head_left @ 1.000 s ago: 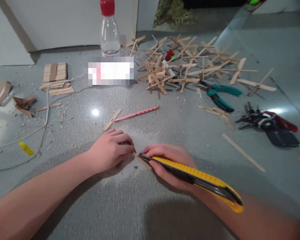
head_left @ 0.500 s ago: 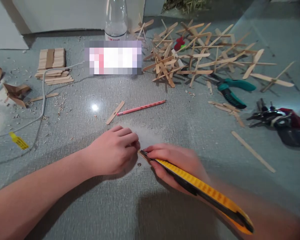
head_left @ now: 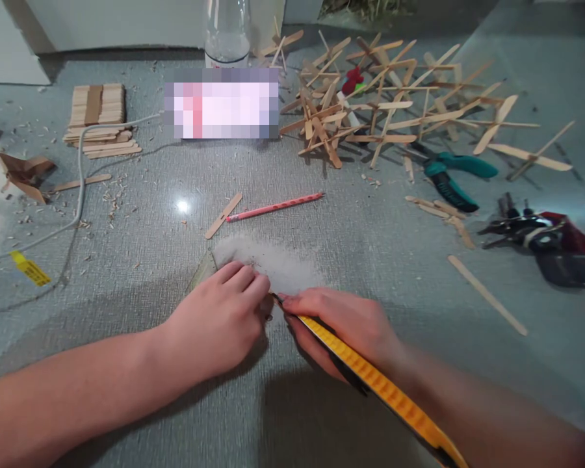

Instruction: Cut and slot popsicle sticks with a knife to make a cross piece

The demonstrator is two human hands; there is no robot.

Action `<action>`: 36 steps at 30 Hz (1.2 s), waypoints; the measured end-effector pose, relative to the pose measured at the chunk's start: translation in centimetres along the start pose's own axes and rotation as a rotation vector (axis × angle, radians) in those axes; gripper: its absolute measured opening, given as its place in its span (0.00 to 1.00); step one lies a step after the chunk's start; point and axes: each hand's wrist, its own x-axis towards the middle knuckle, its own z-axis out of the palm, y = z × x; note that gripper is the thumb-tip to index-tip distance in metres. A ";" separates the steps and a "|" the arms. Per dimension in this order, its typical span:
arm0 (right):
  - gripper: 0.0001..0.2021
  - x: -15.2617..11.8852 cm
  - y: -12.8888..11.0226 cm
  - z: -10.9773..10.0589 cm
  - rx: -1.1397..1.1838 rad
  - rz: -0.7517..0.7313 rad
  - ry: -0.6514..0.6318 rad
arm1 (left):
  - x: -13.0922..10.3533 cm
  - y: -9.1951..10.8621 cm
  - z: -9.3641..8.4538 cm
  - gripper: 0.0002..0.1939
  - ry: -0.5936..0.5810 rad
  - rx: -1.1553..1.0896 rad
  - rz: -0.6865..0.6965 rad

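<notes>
My right hand is wrapped round a yellow utility knife, its blade end pointing away toward my left hand. The fingers of my left hand are curled and pinched around a wooden craft stick, of which only a sliver shows at the knife's tip; the rest is hidden. Both hands rest low over the grey textured surface, nearly touching. Just beyond them lies a notched craft stick with a pink pencil against it. Part of a clear flat piece shows behind my left hand.
Crossed craft sticks are heaped at the back right, with green-handled pliers in front. Keys and a single stick lie right. A stick bundle, a white cable and shavings are left; a bottle stands behind.
My left hand has shifted slightly down, uncovering the clear piece behind it. The knife has tilted and slid a little down and left, and its blade now sits closer to my left fingers.
</notes>
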 end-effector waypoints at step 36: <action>0.12 -0.6 0.4 -0.6 -0.084 0.037 -0.020 | -0.8 3.0 0.4 0.29 -0.081 0.228 -0.154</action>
